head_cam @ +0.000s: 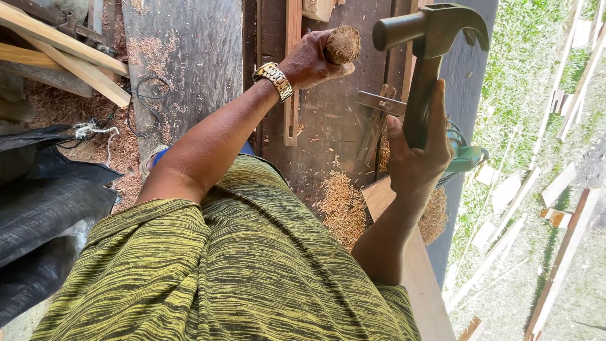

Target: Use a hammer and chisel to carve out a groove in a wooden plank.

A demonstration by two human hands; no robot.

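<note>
The left hand (312, 60) has its grip closed around a round wooden piece (343, 44) with a rough, fibrous end, held above the dark plank surface (328, 120), while the right hand (420, 148) wraps the handle of a raised hammer (429, 38) — no blow has landed yet, I judge. Shavings (344, 208) suggest earlier cutting; the piece's lower part is hidden by fingers, and the green tool (467, 158) behind the wrist is hard to make out.

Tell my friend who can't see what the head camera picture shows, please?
A person's right hand grips a claw hammer raised over a dark wooden workbench, while the left hand, wearing a gold wristwatch, holds a round-ended wooden piece. Wood shavings lie on the bench, and planks lie on grass to the right.
</note>
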